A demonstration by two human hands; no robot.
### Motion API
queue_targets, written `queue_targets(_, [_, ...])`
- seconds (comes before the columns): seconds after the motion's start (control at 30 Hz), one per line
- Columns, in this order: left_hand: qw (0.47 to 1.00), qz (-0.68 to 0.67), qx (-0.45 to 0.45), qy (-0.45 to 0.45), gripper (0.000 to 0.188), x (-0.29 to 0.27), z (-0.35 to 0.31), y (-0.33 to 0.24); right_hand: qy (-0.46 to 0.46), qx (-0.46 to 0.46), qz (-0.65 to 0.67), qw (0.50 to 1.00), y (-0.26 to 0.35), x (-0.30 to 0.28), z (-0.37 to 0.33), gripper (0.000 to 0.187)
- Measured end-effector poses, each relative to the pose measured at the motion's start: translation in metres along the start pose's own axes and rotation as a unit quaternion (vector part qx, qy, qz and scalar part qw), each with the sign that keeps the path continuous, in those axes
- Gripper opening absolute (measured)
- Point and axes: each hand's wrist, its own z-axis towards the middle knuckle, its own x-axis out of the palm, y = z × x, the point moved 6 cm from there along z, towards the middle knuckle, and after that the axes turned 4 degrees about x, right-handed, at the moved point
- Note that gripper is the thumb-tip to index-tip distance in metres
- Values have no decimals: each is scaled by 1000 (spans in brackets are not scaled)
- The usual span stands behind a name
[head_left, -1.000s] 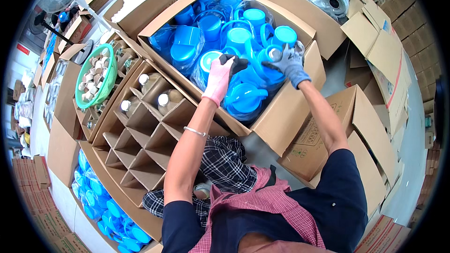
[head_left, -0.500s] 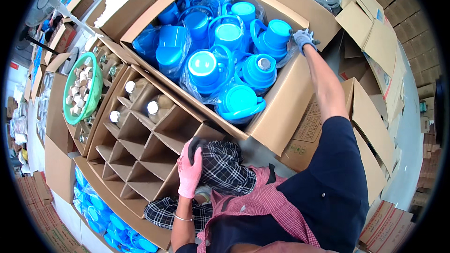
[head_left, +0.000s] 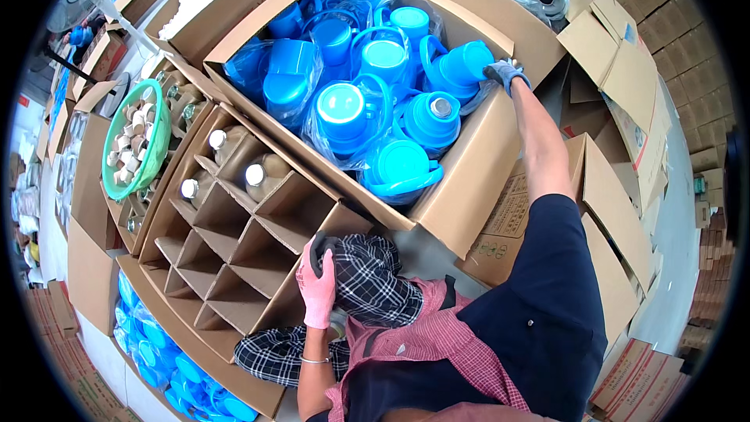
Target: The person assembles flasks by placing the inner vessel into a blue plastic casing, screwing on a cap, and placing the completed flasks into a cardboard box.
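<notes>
My right hand (head_left: pixel 509 76), in a grey-blue glove, is closed on the end of a blue plastic jug (head_left: pixel 462 69). That jug lies tilted at the right side of a large open carton (head_left: pixel 461 187), which is full of similar blue jugs (head_left: pixel 344 113), several in clear plastic bags. My left hand (head_left: pixel 316 285) wears a pink glove with dark fingertips. Its fingers are curled beside my knee, close to the near edge of a divided carton (head_left: pixel 273 314); whatever may be in them is hidden. White-capped bottles (head_left: pixel 258 175) stand in far cells of that carton.
A green basket (head_left: pixel 158 152) of small caps sits over another carton of bottles at the left. More blue plastic pieces (head_left: pixel 168 359) lie in a carton at the lower left. Folded cardboard (head_left: pixel 617 70) and an open box (head_left: pixel 617 211) flank my right arm.
The jug at the right side has tipped rightward toward my right hand, whose fingers have closed on its end. My left hand has stayed nearly in place.
</notes>
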Motion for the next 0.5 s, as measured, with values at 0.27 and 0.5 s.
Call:
queue_targets(0.27, [1000,27,-4,-2,35,4,-1,10,-224,-169,57,958,100,-19,-73,92])
queue_targets(0.5, [1000,19,-17,-13,35,0,-2,1,-363,-161,207,894,107,-42,-132,90])
